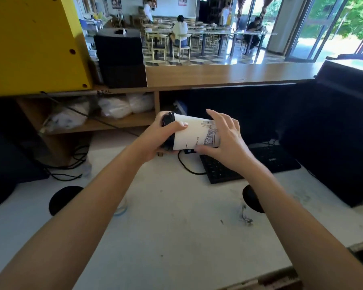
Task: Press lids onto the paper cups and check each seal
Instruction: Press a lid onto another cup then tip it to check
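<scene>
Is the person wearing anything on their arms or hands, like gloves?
No. The left forearm and right forearm are bare, no sleeves in view. The left hand and right hand wear no gloves, and no watch, bracelet or ring shows.

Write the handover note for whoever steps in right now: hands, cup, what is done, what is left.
The left hand grips the white paper cup with a line drawing at its lid end, thumb across the wall.
The right hand touches the base end with spread fingers.
The cup is held sideways above the white table, with its black plastic lid pointing left.
Done: the lid is on this cup.
Left: probably finish checking its seal, then set it upright. No other cups are in view.
</scene>
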The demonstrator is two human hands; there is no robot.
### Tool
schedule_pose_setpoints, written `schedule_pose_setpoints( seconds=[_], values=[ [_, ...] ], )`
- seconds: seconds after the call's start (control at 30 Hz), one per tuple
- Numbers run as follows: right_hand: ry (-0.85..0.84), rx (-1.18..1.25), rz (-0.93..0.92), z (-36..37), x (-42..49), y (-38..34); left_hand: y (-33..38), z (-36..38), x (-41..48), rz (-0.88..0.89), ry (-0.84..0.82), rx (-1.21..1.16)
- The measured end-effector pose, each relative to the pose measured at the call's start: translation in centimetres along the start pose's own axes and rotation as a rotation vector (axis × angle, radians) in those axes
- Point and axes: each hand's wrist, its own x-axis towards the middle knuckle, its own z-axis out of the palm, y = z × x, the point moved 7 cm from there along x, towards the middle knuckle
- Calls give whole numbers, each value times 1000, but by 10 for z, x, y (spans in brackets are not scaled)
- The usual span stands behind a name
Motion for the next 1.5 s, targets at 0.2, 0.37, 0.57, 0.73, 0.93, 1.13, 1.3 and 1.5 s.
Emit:
schedule_pose_setpoints(
  seconds=[0.2, 0.37, 0.57, 0.73, 0.93, 1.13, 1.3, 1.5],
  values=[
    [-229, 571, 584, -9, -2, 26, 5, -9, -13, 250, 70, -25],
    [-304, 685, 622, -9, 1, 15, 16, -3, -30, 488, 33, 101],
    [-243, 878, 554, -1, -5, 5, 16, -6, -32, 608, -20, 307],
    [-113, 1043, 453, 5, -16, 7, -11, -15, -20, 155, -136, -133],
    [-213, 1096, 238, 8, -22, 0, -18, -10, -24, -71, -341, -283],
    [-275, 1027, 120, 9, -26, -3, -19, -13, -22, -125, -152, -248],
    [-241, 1082, 449, 24, -22, 23, -7, -13, -24, 132, 11, -38],
    [-294, 1073, 685, 42, -25, 31, 25, -7, -34, 561, 20, 458]
  ],
)
